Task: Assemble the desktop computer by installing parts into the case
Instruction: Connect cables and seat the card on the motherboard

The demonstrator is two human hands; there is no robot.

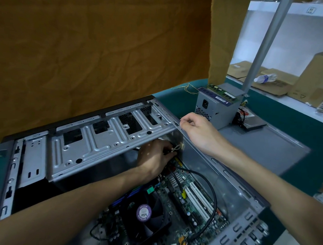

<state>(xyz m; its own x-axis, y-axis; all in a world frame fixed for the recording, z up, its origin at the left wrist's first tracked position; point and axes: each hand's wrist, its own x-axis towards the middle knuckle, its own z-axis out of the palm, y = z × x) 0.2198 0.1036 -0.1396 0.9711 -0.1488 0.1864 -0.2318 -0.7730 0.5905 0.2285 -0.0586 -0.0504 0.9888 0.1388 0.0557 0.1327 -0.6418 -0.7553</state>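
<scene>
An open grey computer case lies on its side on the teal table. Its drive cage spans the upper left. The motherboard sits inside with a black CPU fan and white slots. My left hand reaches under the cage into the far corner, and its fingers pinch a small cable connector with thin wires. My right hand grips the top corner rim of the case with curled fingers. A black cable loops over the board.
A grey power supply stands behind the case with RAM sticks lying on top. The case side panel lies flat to the right, a drive on it. A brown paper backdrop hangs behind. Cardboard boxes and water bottles sit far right.
</scene>
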